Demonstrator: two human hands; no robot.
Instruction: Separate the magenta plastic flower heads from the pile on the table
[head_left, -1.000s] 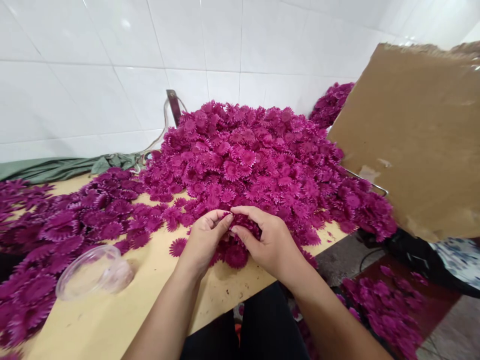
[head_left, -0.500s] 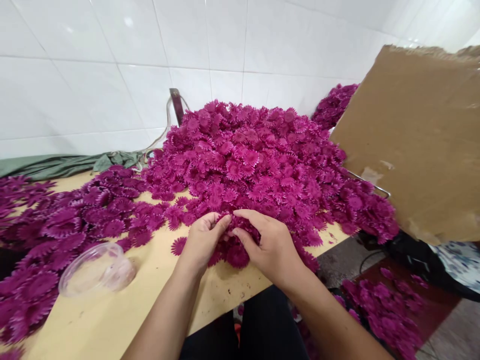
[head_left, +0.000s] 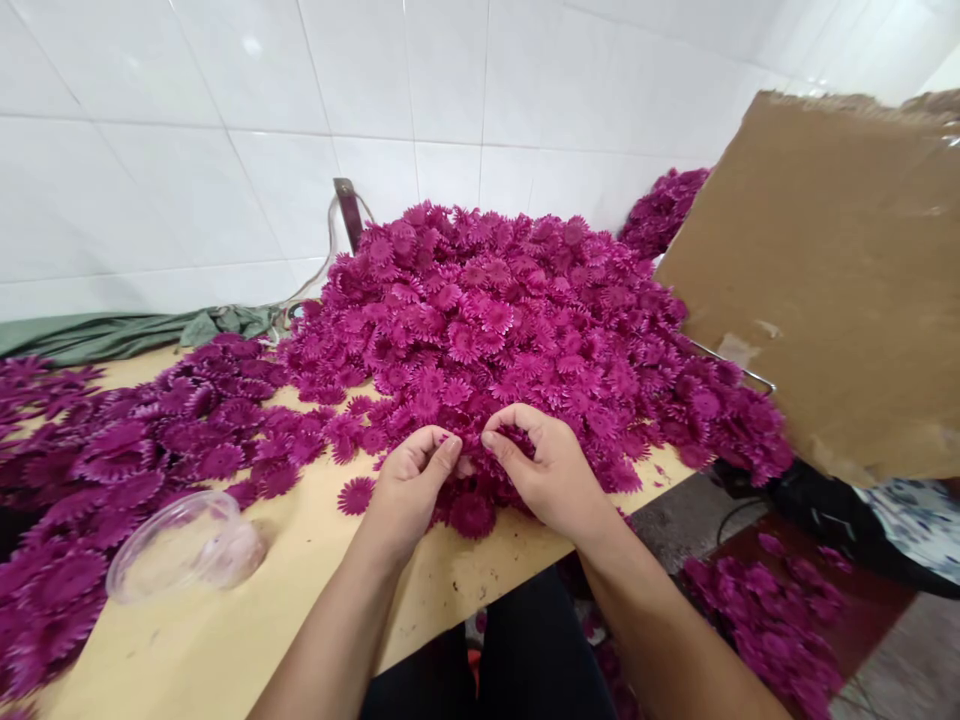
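Observation:
My left hand [head_left: 409, 485] is closed in a pinch, with a bit of a magenta flower piece [head_left: 444, 438] showing at its thumb and fingertips. A short gap to the right, the thumb and index finger of my right hand [head_left: 546, 470] are pressed together; what they pinch is too small to make out. Both hands are over the front edge of a large heap of magenta, daisy-shaped flower pieces [head_left: 480, 320]. Below the fingers, one round flower piece [head_left: 472, 514] lies near the table's edge.
On the yellowish tabletop [head_left: 300, 600] stands a clear plastic tub [head_left: 176, 545] holding a pale lump [head_left: 234, 555]. More flower pieces [head_left: 120, 450] spread leftward. A cardboard sheet [head_left: 832, 290] leans at right. Green cloth [head_left: 112, 335] lies along the tiled wall [head_left: 262, 80]. Flower pieces [head_left: 772, 620] also sit low at right.
My hands, close together at the fingertips before, have moved apart. The right one has shifted slightly up and to the right.

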